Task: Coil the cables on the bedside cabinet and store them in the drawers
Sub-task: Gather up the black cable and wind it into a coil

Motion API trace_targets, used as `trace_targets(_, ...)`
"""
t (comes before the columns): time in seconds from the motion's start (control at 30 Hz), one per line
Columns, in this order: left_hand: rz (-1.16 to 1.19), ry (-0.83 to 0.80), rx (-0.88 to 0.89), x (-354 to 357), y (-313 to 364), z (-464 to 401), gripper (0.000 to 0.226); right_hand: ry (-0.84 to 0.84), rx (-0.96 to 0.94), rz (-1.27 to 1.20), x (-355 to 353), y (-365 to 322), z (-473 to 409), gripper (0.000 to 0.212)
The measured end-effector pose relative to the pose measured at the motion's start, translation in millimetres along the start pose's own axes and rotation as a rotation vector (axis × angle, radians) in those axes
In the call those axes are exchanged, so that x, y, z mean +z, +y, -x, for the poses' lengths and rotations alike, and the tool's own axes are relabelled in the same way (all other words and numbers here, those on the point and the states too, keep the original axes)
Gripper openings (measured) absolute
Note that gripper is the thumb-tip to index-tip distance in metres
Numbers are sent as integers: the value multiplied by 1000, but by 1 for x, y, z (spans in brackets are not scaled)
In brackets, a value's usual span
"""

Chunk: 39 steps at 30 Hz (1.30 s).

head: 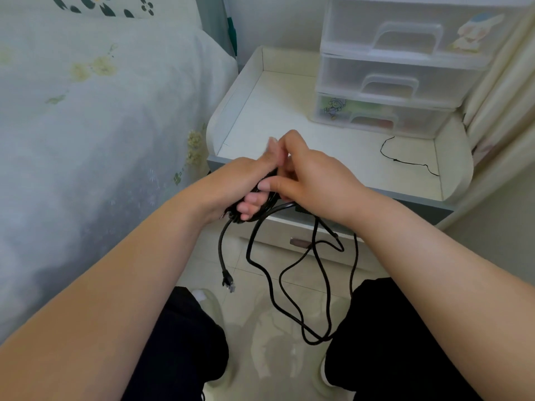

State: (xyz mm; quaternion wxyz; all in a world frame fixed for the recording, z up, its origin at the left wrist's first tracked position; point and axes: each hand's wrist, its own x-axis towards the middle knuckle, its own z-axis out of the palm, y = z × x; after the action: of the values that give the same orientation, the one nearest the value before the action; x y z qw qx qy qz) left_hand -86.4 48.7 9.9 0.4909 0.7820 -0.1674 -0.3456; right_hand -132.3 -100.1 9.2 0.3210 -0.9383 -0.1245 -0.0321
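My left hand (246, 183) grips a bundle of thick black cable (289, 279) in front of the bedside cabinet (289, 117). Its loose loops hang down between my knees, and a plug end (227, 280) dangles at the left. My right hand (312, 178) pinches the same cable right beside the left hand, fingers curled around a strand. A thin black wire (405, 157) lies on the cabinet top at the right. A translucent three-drawer unit (405, 70) stands at the back right of the cabinet, all drawers closed.
A bed with a pale flowered cover (101, 111) fills the left side. A cream curtain (498, 96) hangs at the right. The cabinet's own drawer with a handle (301, 243) is below the top. Tiled floor and my dark-trousered knees lie beneath.
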Motion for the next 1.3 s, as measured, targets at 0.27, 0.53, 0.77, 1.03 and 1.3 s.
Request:
trace_targets(0.27, -301, 88, 68, -16, -9, 3, 45, -252, 11, -232, 8, 19, 0, 28)
trace_targets(0.53, -461, 693, 170, -38, -5, 3, 56, -766, 295, 176, 12, 60, 3, 47)
trace_targets(0.77, -436, 579, 129, -24, -8, -1, 56, -293, 312, 519, 15, 30, 7, 99)
trace_targets(1.03, -122, 684, 263, -14, -4, 9, 42, -279, 403, -200, 35, 14, -6, 28)
trace_targets(1.3, -228, 499, 88, -34, -14, 20, 45, 10, 341, -187, 32, 37, -22, 33)
